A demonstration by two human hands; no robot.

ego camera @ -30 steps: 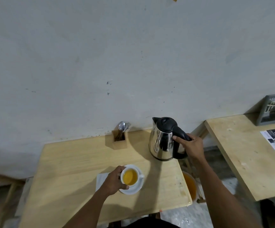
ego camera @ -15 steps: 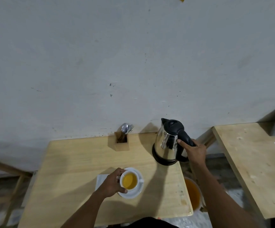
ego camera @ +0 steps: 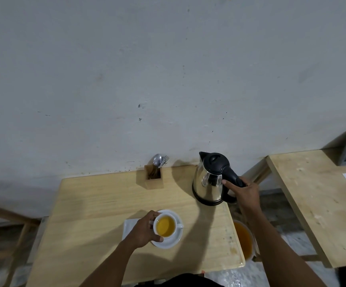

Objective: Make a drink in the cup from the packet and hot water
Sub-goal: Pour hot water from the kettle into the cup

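A white cup (ego camera: 165, 226) full of yellow liquid stands on a white saucer (ego camera: 171, 242) near the front middle of the wooden table (ego camera: 97, 208). My left hand (ego camera: 144, 229) curls around the cup's left side. A steel kettle (ego camera: 210, 183) with a black lid and handle stands upright at the table's back right corner. My right hand (ego camera: 244, 192) is wrapped around its handle. A white packet or napkin (ego camera: 129, 224) lies flat left of the saucer, partly under my left hand.
A wooden holder (ego camera: 153, 177) with a spoon and forks stands by the wall. An orange-filled bucket (ego camera: 243, 241) sits on the floor right of the table. A second wooden table (ego camera: 312, 204) with printed papers is at the right.
The kettle has gone from near the cup back to the table's rear right corner and now stands on the table. My left hand has stayed on the cup.
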